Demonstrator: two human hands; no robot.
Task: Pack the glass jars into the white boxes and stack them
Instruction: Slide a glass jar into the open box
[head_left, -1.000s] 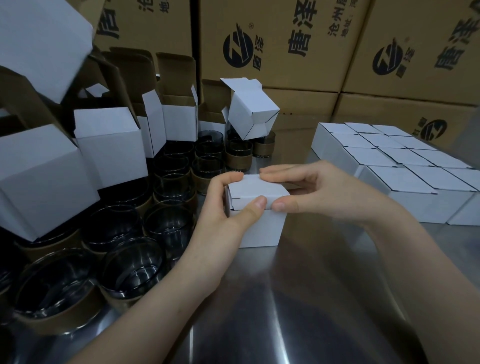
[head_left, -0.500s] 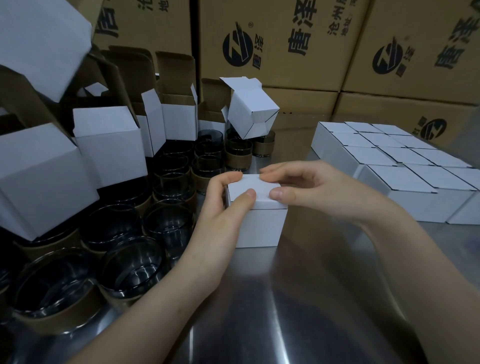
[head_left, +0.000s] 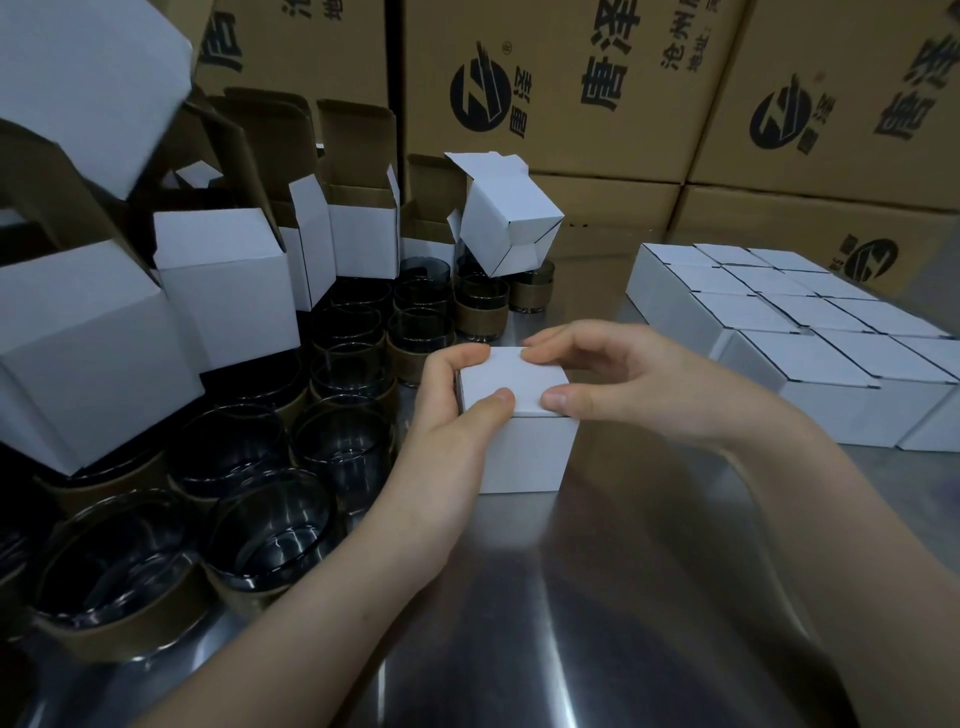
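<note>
Your small white cardboard box (head_left: 519, 447) stands on the shiny metal counter (head_left: 571, 623), right between your hands, with its lid down flat. Your left hand (head_left: 447, 410) wraps its left side, thumb on top. Your right hand (head_left: 623, 374) pinches the lid's right edge. The rows of closed white boxes (head_left: 810, 358) sit off to your right, so I think your right hand is nearer for carrying it over. The dark glass jars (head_left: 260, 525) sit on your left.
</note>
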